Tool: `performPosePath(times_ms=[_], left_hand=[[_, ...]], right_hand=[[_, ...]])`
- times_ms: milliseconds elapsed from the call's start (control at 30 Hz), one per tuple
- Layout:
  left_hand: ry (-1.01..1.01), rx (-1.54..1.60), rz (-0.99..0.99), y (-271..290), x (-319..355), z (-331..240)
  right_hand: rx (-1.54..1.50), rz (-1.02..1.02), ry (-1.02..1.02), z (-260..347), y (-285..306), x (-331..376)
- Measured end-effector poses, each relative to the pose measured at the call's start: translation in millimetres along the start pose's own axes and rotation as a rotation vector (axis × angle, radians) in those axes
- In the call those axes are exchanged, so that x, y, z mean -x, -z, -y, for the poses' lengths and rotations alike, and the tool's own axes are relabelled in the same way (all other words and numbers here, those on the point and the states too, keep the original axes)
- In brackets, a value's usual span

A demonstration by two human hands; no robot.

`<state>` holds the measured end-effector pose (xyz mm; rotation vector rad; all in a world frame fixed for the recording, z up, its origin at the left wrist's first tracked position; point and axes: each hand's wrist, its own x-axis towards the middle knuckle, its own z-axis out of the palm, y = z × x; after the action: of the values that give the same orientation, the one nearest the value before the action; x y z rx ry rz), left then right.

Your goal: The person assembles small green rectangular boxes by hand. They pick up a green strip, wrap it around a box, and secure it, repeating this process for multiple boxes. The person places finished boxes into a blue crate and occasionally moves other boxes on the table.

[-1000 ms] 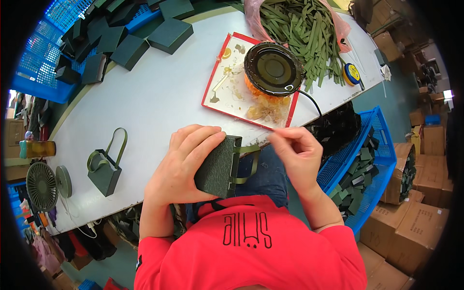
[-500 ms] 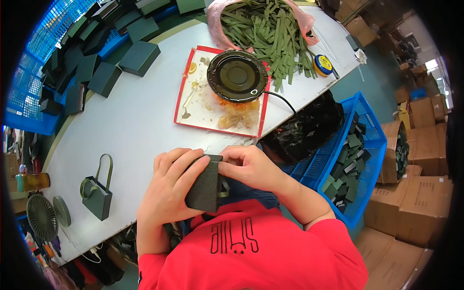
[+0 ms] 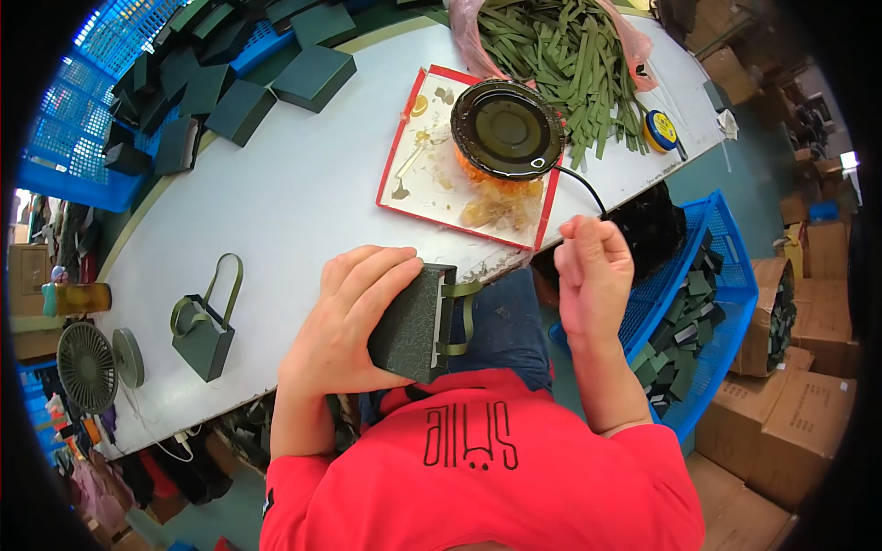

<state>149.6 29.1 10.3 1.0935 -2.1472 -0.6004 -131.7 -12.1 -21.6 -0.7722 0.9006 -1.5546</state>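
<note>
My left hand (image 3: 342,321) is wrapped round a dark green box (image 3: 404,323) with a textured surface, held tilted over the table's near edge. A green ribbon loop (image 3: 467,321) stands out from its right side, beside a pale inner edge. My right hand (image 3: 595,271) is raised apart from the box, to its right, with the fingers curled closed; nothing shows in them. On the table at left stands a finished-looking small green bag-shaped box (image 3: 204,347) with ribbon handles.
A black-topped pot (image 3: 507,129) of dark liquid sits on a stained red-rimmed tray (image 3: 390,174), its cord trailing right. Green ribbon strips (image 3: 579,69) fill a pink bag behind. Green boxes (image 3: 314,78) lie far left. A blue crate (image 3: 735,308) of small pieces stands right; a fan (image 3: 87,367) left.
My right hand has let go of the ribbon and moved away to the right and up. The box in my left hand has turned, so its ribbon loop shows. The whole view has shifted.
</note>
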Motion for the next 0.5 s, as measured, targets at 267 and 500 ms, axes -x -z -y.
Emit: performPosePath(times_ms=[267, 500], left_hand=[[0.511, -0.396, -0.194, 14, 19, 12], [0.76, -0.416, -0.155, 41, 51, 43]], right_hand=[[0.233, -0.27, 0.394, 51, 71, -73], [1.143, -0.403, 0.405, 26, 154, -146]])
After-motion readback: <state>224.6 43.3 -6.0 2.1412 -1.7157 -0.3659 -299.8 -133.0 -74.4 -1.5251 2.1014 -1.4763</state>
